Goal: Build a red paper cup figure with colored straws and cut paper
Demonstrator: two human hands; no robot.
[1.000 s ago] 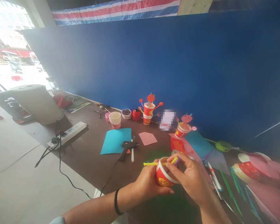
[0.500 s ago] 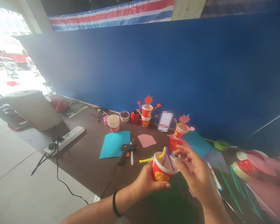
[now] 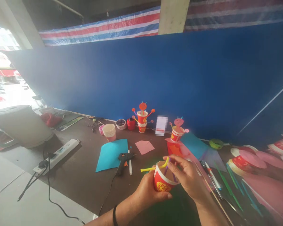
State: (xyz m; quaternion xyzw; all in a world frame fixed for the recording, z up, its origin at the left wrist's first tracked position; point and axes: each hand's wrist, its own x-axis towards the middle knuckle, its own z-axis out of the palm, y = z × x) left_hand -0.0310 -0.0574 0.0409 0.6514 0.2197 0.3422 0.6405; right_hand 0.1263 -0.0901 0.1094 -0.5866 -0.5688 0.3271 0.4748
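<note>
My left hand [image 3: 148, 191] is wrapped round a red paper cup [image 3: 162, 182], holding it just above the brown table [image 3: 82, 172]. A yellow straw [image 3: 149, 169] sticks out of the cup's left side, and purple straws [image 3: 166, 169] lie inside it. My right hand [image 3: 187, 177] is at the cup's rim, its fingers pinched on the straws there. Two finished cup figures [image 3: 141, 118] [image 3: 177, 131] with straw arms stand at the back by the blue wall.
A black glue gun [image 3: 124, 157] with its cord, a white marker [image 3: 130, 163], teal paper [image 3: 110, 150] and pink paper [image 3: 144, 147] lie ahead. Stacked cups [image 3: 109, 131], a power strip [image 3: 58, 154] and a white bucket [image 3: 21, 125] are left. Pens, straws and pink sheets [image 3: 261, 185] crowd the right.
My right hand drew back from the cup, leaving purple straws inside, then returned to the rim. The view tilted upward and the cup stayed in my left hand.
</note>
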